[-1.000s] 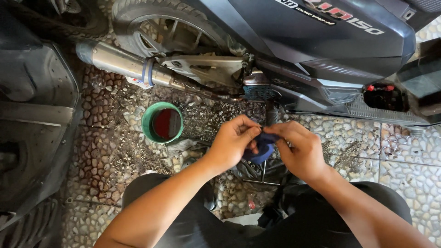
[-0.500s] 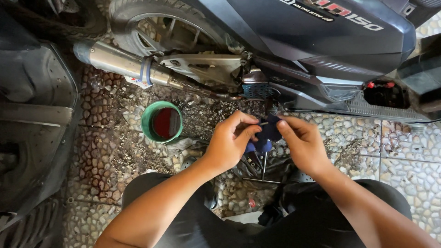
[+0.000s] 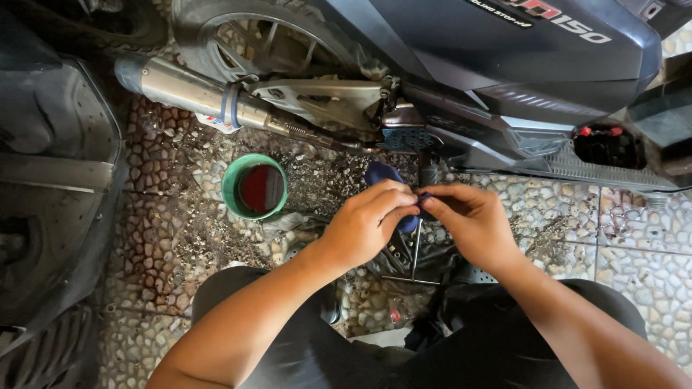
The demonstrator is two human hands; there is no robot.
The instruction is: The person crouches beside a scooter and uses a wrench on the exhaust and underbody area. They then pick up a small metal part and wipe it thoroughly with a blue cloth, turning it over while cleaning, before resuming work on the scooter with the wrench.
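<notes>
Pebbled paving (image 3: pixel 627 238) lies beneath a dark scooter (image 3: pixel 519 79). Left hand (image 3: pixel 367 223) and right hand (image 3: pixel 472 223) meet fingertip to fingertip, both pinched shut on a blue rag (image 3: pixel 382 175) bunched just above the grip. A green cup (image 3: pixel 254 187) sits left of it.

We see a pebble floor (image 3: pixel 634 238) in daylight, a dark scooter (image 3: pixel 504 79) far, a green tub (image 3: pixel 254 187) left.
</notes>
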